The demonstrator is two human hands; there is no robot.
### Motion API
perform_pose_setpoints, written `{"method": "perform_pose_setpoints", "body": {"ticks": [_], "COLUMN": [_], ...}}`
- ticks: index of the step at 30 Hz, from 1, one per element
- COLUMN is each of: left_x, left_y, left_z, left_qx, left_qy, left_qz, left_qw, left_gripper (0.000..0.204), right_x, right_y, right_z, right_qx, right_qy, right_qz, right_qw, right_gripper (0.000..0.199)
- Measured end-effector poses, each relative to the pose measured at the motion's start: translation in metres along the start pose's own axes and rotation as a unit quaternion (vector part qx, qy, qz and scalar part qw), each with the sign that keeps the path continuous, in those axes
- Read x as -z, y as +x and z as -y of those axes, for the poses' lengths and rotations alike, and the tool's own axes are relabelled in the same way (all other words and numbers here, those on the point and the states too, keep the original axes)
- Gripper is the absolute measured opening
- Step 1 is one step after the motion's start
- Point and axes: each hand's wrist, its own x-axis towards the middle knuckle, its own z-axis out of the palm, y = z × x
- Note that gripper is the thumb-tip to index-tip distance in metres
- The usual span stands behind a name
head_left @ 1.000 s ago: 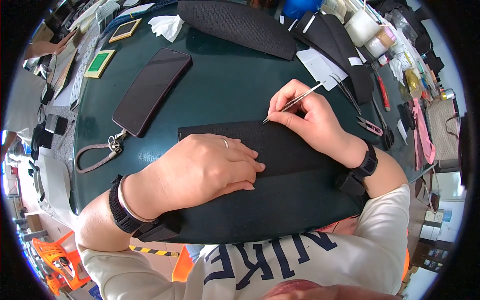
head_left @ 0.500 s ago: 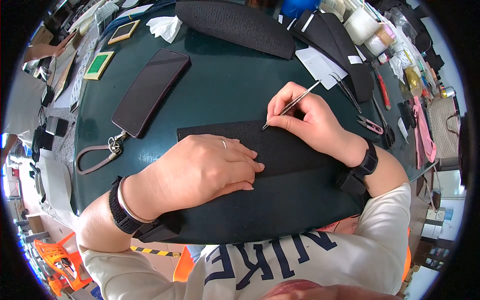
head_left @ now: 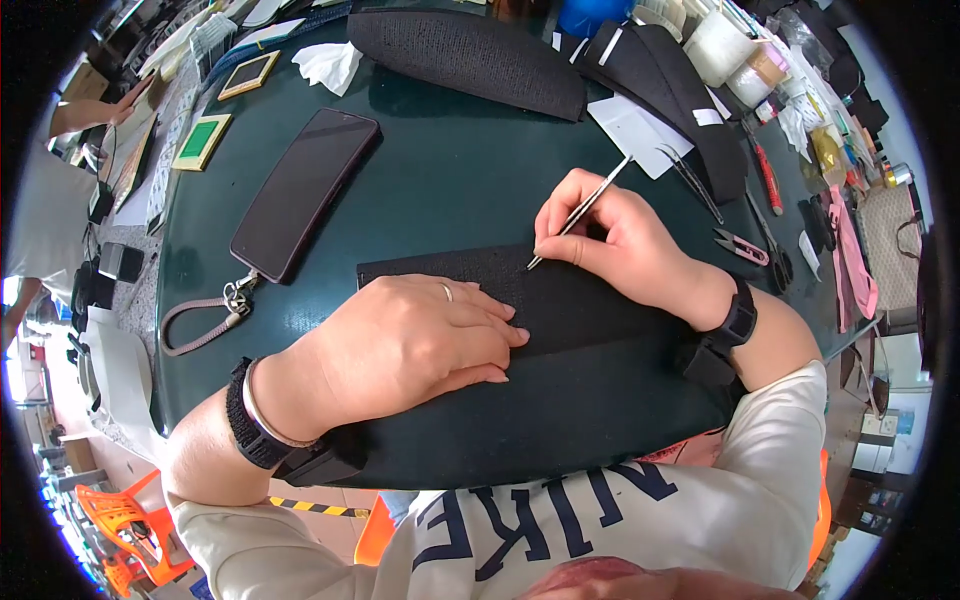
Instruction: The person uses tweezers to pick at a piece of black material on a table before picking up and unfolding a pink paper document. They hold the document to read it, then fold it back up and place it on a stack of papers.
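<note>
A black textured piece of fabric or sheet (head_left: 585,310) lies on the dark green table top before me. My left hand (head_left: 415,340) rests flat across its left part, fingers stretched out and holding nothing. Some of the piece is hidden beneath that hand. In my right hand (head_left: 630,240), thumb and fingers pinch slim metal tweezers (head_left: 611,179). Their tip points down at the surface of the black piece, a little beyond my left fingertips. Whether the tip grips anything is too small to tell.
A phone (head_left: 305,195) with a wrist strap lies at the left. Farther off are a white tissue (head_left: 328,66) and a curved black piece (head_left: 465,60). At the right lie dark tweezers (head_left: 692,183), pink thread snips (head_left: 741,246), scissors (head_left: 773,248) and a red-handled tool (head_left: 766,175).
The tweezers' tip has shifted very slightly toward me along the black piece. My left hand stays in place, and the whole view has tilted a little.
</note>
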Motion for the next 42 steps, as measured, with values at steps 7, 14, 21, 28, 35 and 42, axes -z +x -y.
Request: {"method": "perform_pose_setpoints", "body": {"ticks": [7,14,21,28,35,42], "left_x": [-0.004,-0.004,-0.002,-0.001,-0.003,-0.008], "left_y": [0.000,0.001,0.004,0.008,0.018,0.017], "left_z": [-0.004,-0.004,-0.001,-0.005,-0.014,-0.008], "left_qx": [0.003,0.001,0.042,0.230,0.277,0.237], "left_qy": [0.003,0.006,-0.043,-0.181,-0.152,-0.160], "left_qz": [0.004,-0.003,0.001,-0.048,-0.064,-0.089], "left_qw": [1.000,1.000,0.998,0.955,0.947,0.954], "left_gripper": [0.010,0.009,0.008,0.014,0.015,0.016], "right_x": [-0.004,-0.006,-0.005,-0.002,-0.009,-0.006], "right_y": [-0.001,0.003,0.001,-0.008,-0.010,-0.007], "right_z": [0.002,0.004,0.004,0.010,0.019,0.029], "right_qx": [-0.021,0.001,0.003,0.052,0.238,0.378], "right_qy": [0.021,-0.014,-0.011,-0.011,-0.061,-0.224], "right_qz": [-0.042,-0.039,-0.032,-0.057,-0.057,-0.057], "right_qw": [0.999,0.999,0.999,0.997,0.968,0.896], "right_gripper": [0.018,0.017,0.018,0.017,0.020,0.021]}}
